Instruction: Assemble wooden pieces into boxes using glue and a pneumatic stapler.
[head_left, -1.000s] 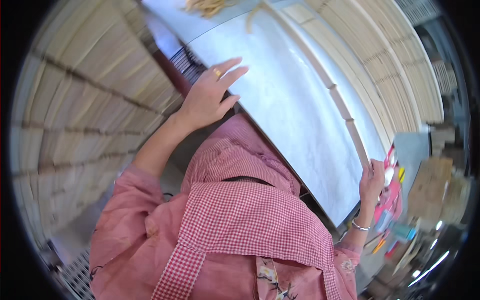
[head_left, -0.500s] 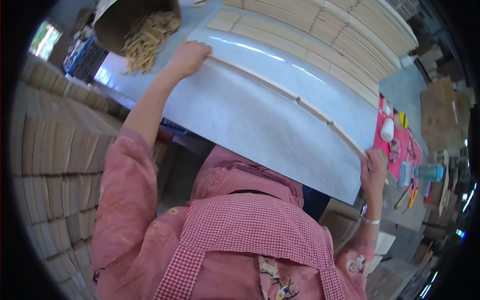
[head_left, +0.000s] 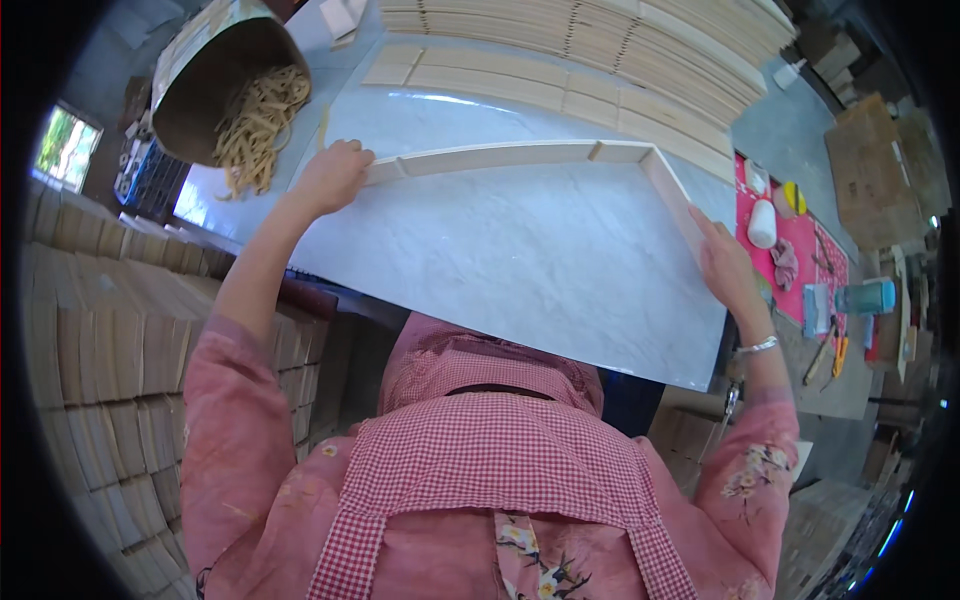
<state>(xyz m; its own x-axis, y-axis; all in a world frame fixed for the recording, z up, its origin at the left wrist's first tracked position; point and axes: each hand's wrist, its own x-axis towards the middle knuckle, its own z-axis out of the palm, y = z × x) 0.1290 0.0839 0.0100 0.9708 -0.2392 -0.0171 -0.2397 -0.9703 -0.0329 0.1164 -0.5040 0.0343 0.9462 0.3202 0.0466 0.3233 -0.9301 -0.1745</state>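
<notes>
Wooden strip: the pale strip (head_left: 500, 157) stands on its long edge upon the marbled desk (head_left: 500, 270), running between the person's hands and bent sharply near its right end.
Left grip: the left hand (head_left: 335, 178) is at the strip's left end, fingers curled tightly around it with hardly any gap.
Right grip: the right hand (head_left: 727, 268) is closed on the strip's bent right end, a finger lying along its face; the thumb is hard to make out.
Pale slats: a flat row (head_left: 490, 80) lies just beyond the strip.
Grooved stack: a taller wooden stack (head_left: 500, 20) rises farther beyond the strip.
Bucket: left of the strip, a tipped bucket (head_left: 190, 120) spills curled tan bands (head_left: 262, 120).
Pink mat: right of the strip, the mat (head_left: 743, 215) bears a white bottle (head_left: 762, 225).
Cardboard box: a brown box (head_left: 870, 170) sits well to the strip's right.
</notes>
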